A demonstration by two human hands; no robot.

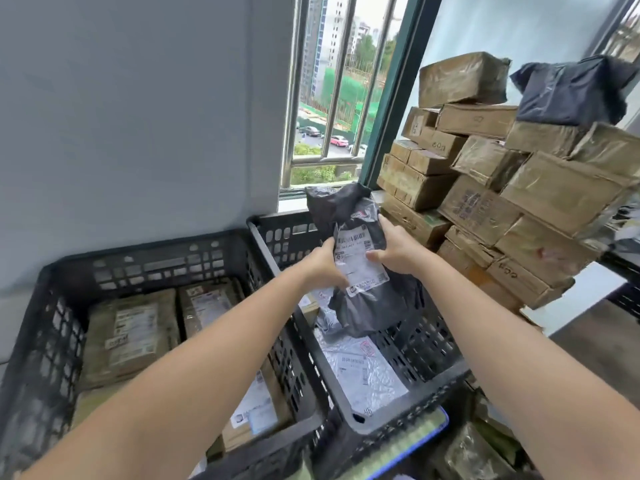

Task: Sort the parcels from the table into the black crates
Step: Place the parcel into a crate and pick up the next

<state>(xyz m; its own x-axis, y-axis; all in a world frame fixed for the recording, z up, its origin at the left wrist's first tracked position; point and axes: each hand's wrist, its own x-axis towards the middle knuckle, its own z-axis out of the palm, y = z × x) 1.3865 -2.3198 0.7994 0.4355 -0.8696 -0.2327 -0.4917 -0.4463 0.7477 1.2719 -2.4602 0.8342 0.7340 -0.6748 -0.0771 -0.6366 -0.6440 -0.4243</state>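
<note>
My left hand [325, 266] and right hand [393, 252] both grip the crinkled dark-grey plastic mailer parcel [360, 258], frame centre, above right black slotted crate [426, 344].

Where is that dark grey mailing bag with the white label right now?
Mid-frame in the head view, the dark grey bag is held by the left hand and right hand above the right-hand black crate, left of the brown box stack.

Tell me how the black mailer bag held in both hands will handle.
Probably floppy: the black mailer bag crumples and sags below the left hand and right hand. Likely light, since it is held up at arm's length. Its glossy plastic may be slippery.
</note>
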